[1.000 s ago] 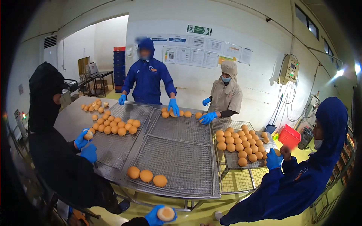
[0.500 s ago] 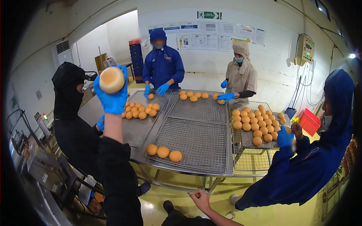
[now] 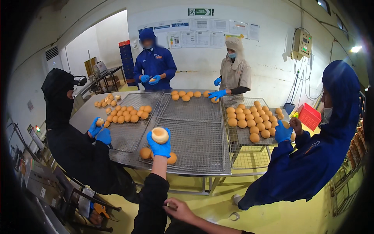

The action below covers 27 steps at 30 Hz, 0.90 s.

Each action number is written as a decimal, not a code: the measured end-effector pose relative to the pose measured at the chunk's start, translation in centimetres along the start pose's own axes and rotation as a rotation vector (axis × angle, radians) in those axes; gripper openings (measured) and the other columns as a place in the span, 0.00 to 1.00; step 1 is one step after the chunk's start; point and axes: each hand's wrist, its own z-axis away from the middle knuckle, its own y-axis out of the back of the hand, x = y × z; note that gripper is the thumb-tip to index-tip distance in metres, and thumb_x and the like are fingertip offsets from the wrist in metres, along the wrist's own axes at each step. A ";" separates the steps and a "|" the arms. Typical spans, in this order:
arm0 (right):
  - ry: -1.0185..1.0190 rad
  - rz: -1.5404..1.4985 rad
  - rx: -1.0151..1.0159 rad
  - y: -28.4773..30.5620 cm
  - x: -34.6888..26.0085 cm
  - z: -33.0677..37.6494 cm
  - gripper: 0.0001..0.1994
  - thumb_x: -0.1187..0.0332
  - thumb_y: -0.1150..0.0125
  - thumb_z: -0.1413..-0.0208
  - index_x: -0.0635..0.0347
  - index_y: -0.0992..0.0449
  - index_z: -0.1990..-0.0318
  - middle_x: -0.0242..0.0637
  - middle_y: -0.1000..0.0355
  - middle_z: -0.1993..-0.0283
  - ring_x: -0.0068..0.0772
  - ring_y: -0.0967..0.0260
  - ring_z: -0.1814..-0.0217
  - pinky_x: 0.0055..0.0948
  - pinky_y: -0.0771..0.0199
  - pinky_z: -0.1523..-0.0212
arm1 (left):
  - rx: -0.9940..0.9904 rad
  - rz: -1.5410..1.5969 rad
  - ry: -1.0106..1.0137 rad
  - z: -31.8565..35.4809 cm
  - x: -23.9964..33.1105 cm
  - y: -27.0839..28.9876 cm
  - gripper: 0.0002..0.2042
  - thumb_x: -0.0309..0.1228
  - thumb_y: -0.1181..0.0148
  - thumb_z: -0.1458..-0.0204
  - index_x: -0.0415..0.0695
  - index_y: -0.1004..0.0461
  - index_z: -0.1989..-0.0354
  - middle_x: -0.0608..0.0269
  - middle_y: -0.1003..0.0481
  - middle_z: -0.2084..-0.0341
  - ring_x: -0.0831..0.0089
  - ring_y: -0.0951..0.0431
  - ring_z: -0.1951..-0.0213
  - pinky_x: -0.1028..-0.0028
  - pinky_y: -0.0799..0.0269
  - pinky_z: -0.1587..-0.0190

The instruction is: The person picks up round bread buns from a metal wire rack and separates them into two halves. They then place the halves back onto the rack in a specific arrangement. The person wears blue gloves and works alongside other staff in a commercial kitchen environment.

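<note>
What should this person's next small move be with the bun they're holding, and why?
Probably lower the left hand and set its bun on the near rack, just right of the two visible buns. The bun is held up, and bare mesh shows to the right of those two.

Print and signs around the room

A green exit sign (image 3: 200, 11) with a white running figure and an arrow tops the white wall (image 3: 269, 74). Below hang blue-and-white header strips (image 3: 171, 26) and printed sheets (image 3: 202, 39), their small type unreadable. A logo (image 3: 157, 56) marks the far co-worker's blue jacket (image 3: 156, 67). The display (image 3: 307, 38) on the wall-mounted control box (image 3: 300, 48) is illegible.
</note>
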 end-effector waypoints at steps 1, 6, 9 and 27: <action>0.065 0.004 0.034 -0.8 1.7 0.2 0.07 0.68 0.44 0.49 0.59 0.32 0.64 0.27 0.41 0.77 0.16 0.47 0.76 0.18 0.42 0.73 | 0.013 -0.013 0.007 -0.5 -1.0 0.5 0.21 0.46 0.50 0.55 0.40 0.35 0.62 0.55 0.33 0.63 0.59 0.32 0.61 0.60 0.31 0.55; 0.016 0.012 -0.111 -0.6 0.5 2.2 0.08 0.69 0.46 0.49 0.61 0.34 0.64 0.37 0.34 0.75 0.25 0.37 0.75 0.22 0.38 0.72 | 0.138 -0.065 -0.012 -2.1 -1.4 3.1 0.19 0.47 0.51 0.55 0.43 0.34 0.63 0.57 0.32 0.65 0.63 0.31 0.62 0.61 0.30 0.56; 0.025 -0.030 -0.396 1.1 -3.7 4.2 0.07 0.70 0.47 0.49 0.61 0.34 0.64 0.35 0.36 0.75 0.24 0.39 0.76 0.22 0.39 0.74 | -0.030 0.056 -0.122 -4.0 0.8 6.4 0.18 0.45 0.52 0.55 0.43 0.34 0.63 0.57 0.32 0.64 0.63 0.31 0.61 0.59 0.32 0.53; 0.133 0.600 0.538 7.6 -4.6 -1.1 0.06 0.67 0.42 0.55 0.56 0.31 0.71 0.31 0.33 0.72 0.30 0.42 0.67 0.31 0.48 0.62 | -0.170 0.193 0.389 19.4 1.5 -1.2 0.30 0.48 0.49 0.55 0.38 0.41 0.49 0.51 0.37 0.53 0.56 0.39 0.49 0.56 0.48 0.41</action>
